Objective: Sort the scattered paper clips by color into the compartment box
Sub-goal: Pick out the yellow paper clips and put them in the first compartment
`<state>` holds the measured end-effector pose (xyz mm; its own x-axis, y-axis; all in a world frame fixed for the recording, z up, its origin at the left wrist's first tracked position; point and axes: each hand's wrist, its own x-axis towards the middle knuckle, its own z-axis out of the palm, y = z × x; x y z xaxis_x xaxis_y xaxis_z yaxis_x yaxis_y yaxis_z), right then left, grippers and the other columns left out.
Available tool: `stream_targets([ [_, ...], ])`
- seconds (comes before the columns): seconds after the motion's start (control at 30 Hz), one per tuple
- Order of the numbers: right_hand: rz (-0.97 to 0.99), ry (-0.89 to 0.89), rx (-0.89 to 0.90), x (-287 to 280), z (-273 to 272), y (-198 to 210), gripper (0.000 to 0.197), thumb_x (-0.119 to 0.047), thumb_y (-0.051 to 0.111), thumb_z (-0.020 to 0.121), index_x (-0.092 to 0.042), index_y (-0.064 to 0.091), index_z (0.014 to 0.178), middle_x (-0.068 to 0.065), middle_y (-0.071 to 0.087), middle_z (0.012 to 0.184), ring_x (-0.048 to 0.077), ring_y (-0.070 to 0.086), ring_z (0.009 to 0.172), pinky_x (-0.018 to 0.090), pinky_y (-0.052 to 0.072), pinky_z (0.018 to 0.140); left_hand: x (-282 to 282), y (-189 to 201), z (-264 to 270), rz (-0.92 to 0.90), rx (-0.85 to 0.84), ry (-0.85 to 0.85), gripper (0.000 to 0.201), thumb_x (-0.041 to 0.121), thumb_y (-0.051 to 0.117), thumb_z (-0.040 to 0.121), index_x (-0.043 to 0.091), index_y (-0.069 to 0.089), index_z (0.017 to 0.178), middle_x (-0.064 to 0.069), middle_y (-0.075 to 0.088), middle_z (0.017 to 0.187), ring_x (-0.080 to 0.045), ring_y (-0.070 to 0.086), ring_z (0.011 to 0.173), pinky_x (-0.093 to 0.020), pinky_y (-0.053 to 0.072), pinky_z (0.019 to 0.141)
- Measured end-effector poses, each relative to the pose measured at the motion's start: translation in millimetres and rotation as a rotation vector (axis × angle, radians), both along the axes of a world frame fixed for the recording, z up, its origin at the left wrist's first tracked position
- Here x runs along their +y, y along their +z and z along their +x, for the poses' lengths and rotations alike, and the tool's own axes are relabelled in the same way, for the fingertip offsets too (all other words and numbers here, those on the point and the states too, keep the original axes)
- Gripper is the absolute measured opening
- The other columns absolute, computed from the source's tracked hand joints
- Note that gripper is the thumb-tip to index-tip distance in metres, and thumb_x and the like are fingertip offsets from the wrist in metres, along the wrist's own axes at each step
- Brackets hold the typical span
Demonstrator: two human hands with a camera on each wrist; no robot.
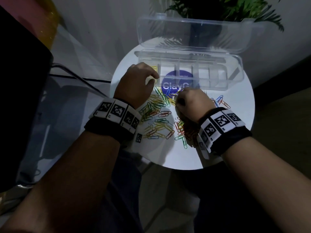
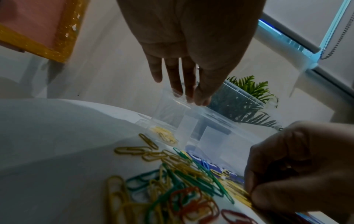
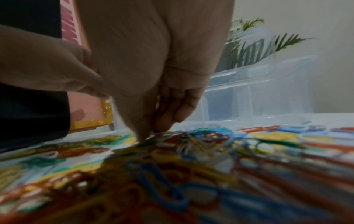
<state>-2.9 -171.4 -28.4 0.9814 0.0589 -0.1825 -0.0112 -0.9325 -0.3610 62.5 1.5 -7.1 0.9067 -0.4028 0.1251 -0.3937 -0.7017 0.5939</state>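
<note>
A round white table is standing in dim light, glowing brighter than the room around it. At twelve o'clock a green fern-like plant is leaning against a pale wall. At ten o'clock a pink board with a glittery gold border is showing. A roller blind with a bead chain is hanging at a window.

Left hand over the compartment box's left end, right hand among scattered paper clips.
</note>
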Motion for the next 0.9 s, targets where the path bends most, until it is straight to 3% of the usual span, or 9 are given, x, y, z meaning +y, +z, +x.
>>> stream_targets([
  [0.13,0.183,-0.192,-0.081,-4,-9,7,0.014,-0.015,0.060,0.082,-0.006,0.070,0.083,0.013,0.069,0.089,0.028,0.062,0.085,0.026,0.040,0.074,3,9,-7,0.056,-0.086,-0.007,0.017,0.012,0.055,0.082,0.019,0.069,0.089,-0.005,0.061,0.099,-0.024,0.054,0.097,-0.029,0.041,0.080],
  [0.2,0.292,-0.324,-0.108,-7,-12,12,0.011,-0.015,0.063,0.080,-0.006,0.070,0.079,0.012,0.069,0.082,0.022,0.061,0.077,0.024,0.042,0.068,7,8,-8,0.044,-0.025,-0.005,0.016,0.012,0.055,0.083,0.019,0.068,0.090,-0.004,0.058,0.097,-0.017,0.054,0.088,-0.027,0.042,0.076],
  [0.27,0.385,-0.392,-0.094,-8,-14,17,0.008,-0.013,0.064,0.078,-0.007,0.069,0.075,0.012,0.068,0.075,0.015,0.056,0.068,0.019,0.040,0.060,11,2,-10,0.099,0.089,-0.054,0.016,0.012,0.057,0.084,0.018,0.069,0.093,-0.004,0.058,0.097,-0.015,0.056,0.082,-0.029,0.047,0.080],
  [0.43,0.468,-0.421,-0.093,-6,-11,22,0.005,-0.012,0.064,0.075,-0.009,0.065,0.071,0.005,0.060,0.067,0.010,0.051,0.063,0.007,0.036,0.055,10,-16,-18,0.274,0.253,-0.125,0.021,0.020,0.060,0.086,0.017,0.069,0.104,-0.007,0.061,0.107,-0.025,0.060,0.099,-0.036,0.048,0.089],
  [0.5,0.517,-0.459,-0.093,-5,-9,22,0.006,-0.011,0.065,0.076,-0.006,0.064,0.072,0.005,0.056,0.066,0.010,0.048,0.063,0.009,0.036,0.058,6,-21,-21,0.293,0.267,-0.107,0.025,0.027,0.057,0.088,0.017,0.067,0.109,-0.006,0.060,0.110,-0.026,0.058,0.102,-0.038,0.047,0.090],
  [0.63,0.642,-0.516,-0.060,-5,-6,25,0.007,-0.007,0.065,0.077,-0.001,0.064,0.075,0.009,0.055,0.069,0.015,0.048,0.066,0.025,0.042,0.068,0,-26,-22,0.308,0.240,-0.057,0.022,0.027,0.057,0.087,0.018,0.066,0.106,-0.005,0.059,0.109,-0.027,0.058,0.103,-0.039,0.048,0.089],
  [0.9,0.683,-0.527,-0.027,-8,-6,28,0.014,-0.005,0.064,0.078,0.006,0.064,0.086,0.012,0.056,0.074,0.016,0.049,0.068,0.021,0.039,0.061,2,-26,-22,0.303,0.346,-0.054,0.010,0.019,0.058,0.086,0.014,0.062,0.094,-0.009,0.060,0.106,-0.029,0.055,0.103,-0.039,0.044,0.094],
])
